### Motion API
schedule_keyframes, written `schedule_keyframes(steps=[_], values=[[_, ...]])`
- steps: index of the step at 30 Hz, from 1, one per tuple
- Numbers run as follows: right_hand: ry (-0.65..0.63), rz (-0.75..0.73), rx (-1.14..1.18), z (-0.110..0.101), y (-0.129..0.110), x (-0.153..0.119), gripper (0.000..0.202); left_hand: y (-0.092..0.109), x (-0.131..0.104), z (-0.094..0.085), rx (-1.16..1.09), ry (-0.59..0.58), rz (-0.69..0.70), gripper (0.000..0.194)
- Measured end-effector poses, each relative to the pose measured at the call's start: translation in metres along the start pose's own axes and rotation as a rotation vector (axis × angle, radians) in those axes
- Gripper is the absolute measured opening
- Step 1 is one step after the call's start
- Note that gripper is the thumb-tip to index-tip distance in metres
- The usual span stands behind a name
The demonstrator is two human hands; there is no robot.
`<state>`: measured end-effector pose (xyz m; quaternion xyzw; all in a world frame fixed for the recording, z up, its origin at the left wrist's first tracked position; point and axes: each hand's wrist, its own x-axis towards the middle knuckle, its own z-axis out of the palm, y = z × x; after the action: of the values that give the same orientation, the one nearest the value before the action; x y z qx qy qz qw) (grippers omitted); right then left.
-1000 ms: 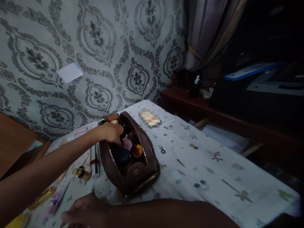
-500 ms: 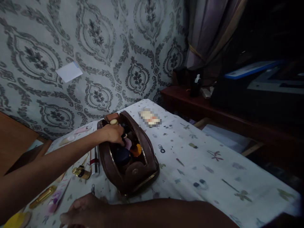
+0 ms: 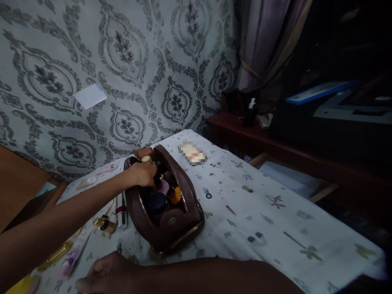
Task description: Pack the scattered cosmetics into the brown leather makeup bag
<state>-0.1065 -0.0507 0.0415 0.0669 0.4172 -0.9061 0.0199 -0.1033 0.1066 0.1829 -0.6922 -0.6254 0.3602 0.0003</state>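
A brown zip-up cosmetic bag point(image 3: 192, 196) stands unzipped on the table. My left hand point(image 3: 143, 173) reaches into it from the left; its fingertips are hidden among the contents, so any hold is unclear. Near those fingers lie a lilac round item point(image 3: 163, 187), a dark blue round item point(image 3: 157, 203) and an orange item point(image 3: 174, 195). A pale round cap point(image 3: 146, 159) shows at the bag's far end. My right hand point(image 3: 105, 271) rests at the near edge of view, left of the bag, fingers loosely bent and apart, with nothing visible in them.
Left of the bag lie a gold-capped bottle point(image 3: 104, 224), a silver-and-red tube point(image 3: 121, 214), a purple-and-white tube point(image 3: 72, 259) and a gold tube point(image 3: 55, 256). A blurred-out flat item point(image 3: 192, 153) is beyond the bag. A dark red desk point(image 3: 235, 124) adjoins on the right.
My left hand has drawn back slightly to the left inside the bag, showing more of the lilac item. My right hand stays nearly still. The view has shifted a little.
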Motion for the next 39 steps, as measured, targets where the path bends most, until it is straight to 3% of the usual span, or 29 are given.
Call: schedule_keyframes(steps=[10, 21, 29, 34, 39], values=[[0.014, -0.008, -0.011, -0.001, 0.010, 0.010, 0.052, 0.000, 0.001, 0.001, -0.041, 0.016, -0.030, 0.052], [0.053, 0.052, -0.043, 0.007, -0.010, -0.008, 0.052, -0.003, 0.001, -0.006, -0.040, 0.040, -0.032, 0.046], [0.029, 0.034, -0.074, 0.008, -0.017, -0.017, 0.057, -0.016, -0.033, -0.021, 0.090, 0.149, 0.049, 0.033], [0.018, -0.008, -0.069, 0.005, -0.007, -0.008, 0.051, -0.026, -0.055, -0.018, -0.025, 0.277, 0.106, 0.028], [-0.010, -0.039, -0.062, 0.000, 0.002, -0.001, 0.048, -0.030, -0.078, -0.001, -0.345, 0.594, 0.135, 0.030]])
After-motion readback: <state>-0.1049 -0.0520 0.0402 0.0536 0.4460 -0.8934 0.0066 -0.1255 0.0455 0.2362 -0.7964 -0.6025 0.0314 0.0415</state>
